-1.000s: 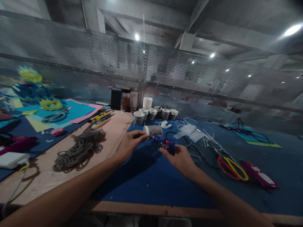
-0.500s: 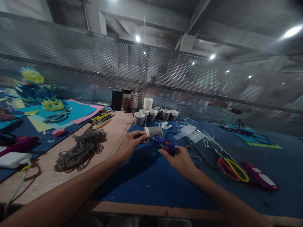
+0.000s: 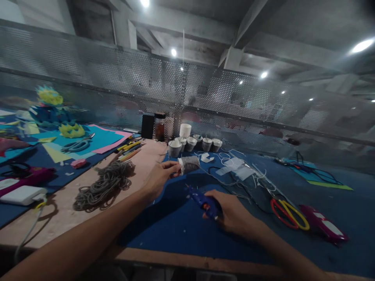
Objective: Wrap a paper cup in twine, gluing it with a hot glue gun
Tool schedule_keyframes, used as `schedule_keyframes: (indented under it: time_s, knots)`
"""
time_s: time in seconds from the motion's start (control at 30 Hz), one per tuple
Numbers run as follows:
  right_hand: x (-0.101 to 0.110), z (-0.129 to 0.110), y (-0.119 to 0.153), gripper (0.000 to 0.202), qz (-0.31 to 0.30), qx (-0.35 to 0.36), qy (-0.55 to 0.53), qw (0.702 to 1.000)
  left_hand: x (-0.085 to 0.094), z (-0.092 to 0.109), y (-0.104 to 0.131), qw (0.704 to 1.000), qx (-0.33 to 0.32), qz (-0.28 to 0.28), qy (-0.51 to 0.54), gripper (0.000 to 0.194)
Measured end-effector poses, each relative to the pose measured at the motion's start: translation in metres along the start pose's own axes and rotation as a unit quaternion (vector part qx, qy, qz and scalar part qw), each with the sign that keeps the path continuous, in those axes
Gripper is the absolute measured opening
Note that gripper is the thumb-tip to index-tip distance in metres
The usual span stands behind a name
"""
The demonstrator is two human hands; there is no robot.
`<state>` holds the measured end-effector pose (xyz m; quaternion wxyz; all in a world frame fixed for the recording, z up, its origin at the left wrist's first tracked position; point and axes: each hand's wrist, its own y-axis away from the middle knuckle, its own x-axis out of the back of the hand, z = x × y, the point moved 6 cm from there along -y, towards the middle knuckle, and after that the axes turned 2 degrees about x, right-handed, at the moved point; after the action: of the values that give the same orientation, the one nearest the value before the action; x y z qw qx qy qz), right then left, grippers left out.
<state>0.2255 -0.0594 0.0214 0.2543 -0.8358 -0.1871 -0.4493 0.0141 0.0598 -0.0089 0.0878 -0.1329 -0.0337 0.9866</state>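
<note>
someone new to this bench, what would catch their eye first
A newcomer would likely notice the blue glue gun in the right hand, then the grey-wrapped cup beyond it in the left hand. Red-and-yellow-handled scissors stand out at the right, a yellow crown-shaped piece on the left.

At left, blue-grey scissors [image 3: 83, 141] lie on turquoise paper [image 3: 109, 138] near a yellow crown [image 3: 72, 130], with a white adapter [image 3: 22, 195] nearer the viewer. A dark-lidded jar [image 3: 159, 128] stands before a perforated metal screen [image 3: 164, 86]. At right, red-and-yellow-handled scissors [image 3: 288, 212] lie near a purple object [image 3: 322, 225] with 2 white patches [image 3: 331, 229].
</note>
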Motion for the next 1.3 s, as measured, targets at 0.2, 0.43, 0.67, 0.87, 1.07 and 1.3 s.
schedule_keyframes:
  time_s: [0.2, 0.43, 0.67, 0.87, 1.07, 1.3]
  knots:
    - [-0.021, -0.008, 0.005, 0.044, -0.081, 0.025, 0.106, 0.991, -0.004, 0.000, 0.002, 1.000, 0.005, -0.015, -0.004, 0.024]
    - [-0.025, 0.003, 0.004, 0.044, -0.029, 0.032, 0.129, 0.991, -0.010, 0.004, 0.006, 0.999, 0.009, -0.034, -0.002, 0.024]
    - [0.003, 0.002, -0.006, 0.012, 0.127, -0.011, -0.082, 0.988, -0.011, 0.003, 0.005, 0.999, 0.004, -0.047, -0.014, 0.025]
    - [0.002, 0.003, -0.018, 0.023, 0.162, -0.048, -0.108, 0.980, -0.013, 0.006, 0.007, 0.998, -0.001, -0.056, -0.028, 0.023]
    - [0.000, 0.006, -0.018, 0.024, 0.178, -0.040, -0.121, 0.976, -0.014, 0.005, 0.007, 0.998, 0.001, -0.062, -0.027, 0.022]
    - [-0.001, 0.004, -0.019, 0.023, 0.158, -0.052, -0.102, 0.981, -0.014, 0.004, 0.007, 0.998, 0.004, -0.059, -0.019, 0.020]
